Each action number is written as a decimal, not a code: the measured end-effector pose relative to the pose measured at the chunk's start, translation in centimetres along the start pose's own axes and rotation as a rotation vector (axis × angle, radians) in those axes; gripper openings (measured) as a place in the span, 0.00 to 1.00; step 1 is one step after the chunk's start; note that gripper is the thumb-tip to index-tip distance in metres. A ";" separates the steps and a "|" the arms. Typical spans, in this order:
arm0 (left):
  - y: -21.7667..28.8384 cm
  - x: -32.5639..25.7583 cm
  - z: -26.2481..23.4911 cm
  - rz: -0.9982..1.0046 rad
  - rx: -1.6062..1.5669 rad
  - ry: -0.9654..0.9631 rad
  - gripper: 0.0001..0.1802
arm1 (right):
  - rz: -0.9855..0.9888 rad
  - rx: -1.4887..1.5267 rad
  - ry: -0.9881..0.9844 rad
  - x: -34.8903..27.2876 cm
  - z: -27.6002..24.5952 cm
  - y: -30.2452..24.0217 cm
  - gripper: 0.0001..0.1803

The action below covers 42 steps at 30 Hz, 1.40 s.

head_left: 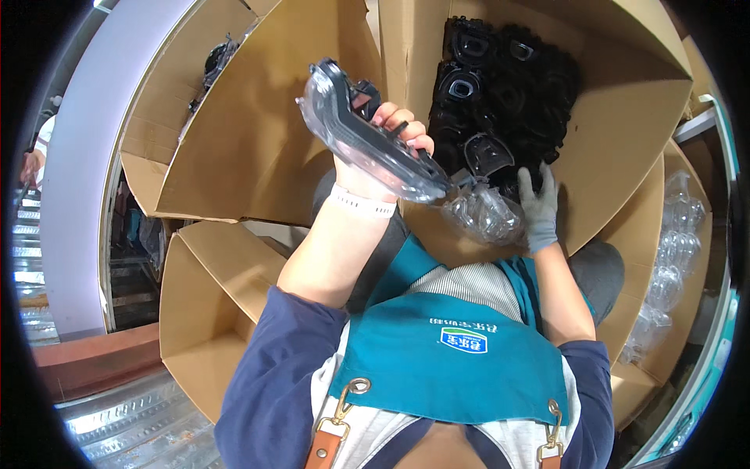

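My bare left hand point(402, 131), with a white wristband below it, is raised and grips a long curved part point(355, 141) that looks like a lamp housing, with a clear plastic cover and a black frame. The fingers wrap over its black side; the palm is hidden behind the clear side. My right hand point(539, 205) wears a grey glove, its fingers stretched and apart at the near edge of a pile of black plastic parts point(508, 94). Just left of the glove lies a crumpled-looking clear plastic piece point(486, 215); whether they touch I cannot tell.
The black parts sit in a large cardboard box point(625, 86) ahead. More cardboard boxes stand at left point(258, 102) and lower left point(207, 297). Clear plastic parts point(672, 242) fill a box at right. Metal rollers point(141, 422) run along the lower left.
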<state>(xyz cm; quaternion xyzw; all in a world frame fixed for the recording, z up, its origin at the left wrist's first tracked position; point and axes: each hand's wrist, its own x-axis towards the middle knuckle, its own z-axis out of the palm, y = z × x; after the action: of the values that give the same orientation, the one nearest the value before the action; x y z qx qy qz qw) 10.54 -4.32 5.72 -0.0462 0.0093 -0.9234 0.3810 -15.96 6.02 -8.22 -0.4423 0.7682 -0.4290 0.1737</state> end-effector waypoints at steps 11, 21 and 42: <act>-4.4 1.1 -2.2 0.125 0.195 0.181 0.31 | -0.907 0.378 -0.074 -4.4 -4.8 -18.0 0.10; -6.3 -0.5 -0.6 0.052 0.587 0.592 0.35 | -0.901 0.107 -0.200 -5.7 -7.3 -16.6 0.14; -7.9 -10.4 -0.3 -0.110 2.370 -0.854 0.22 | -0.859 0.079 -0.927 -11.5 -10.9 -10.7 0.17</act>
<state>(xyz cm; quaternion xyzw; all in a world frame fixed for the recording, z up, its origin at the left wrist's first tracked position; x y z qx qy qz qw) 12.30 8.61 5.03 0.0287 -0.9485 -0.2909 0.1223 -11.02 18.51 5.44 -0.8443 0.3505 -0.2524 0.3171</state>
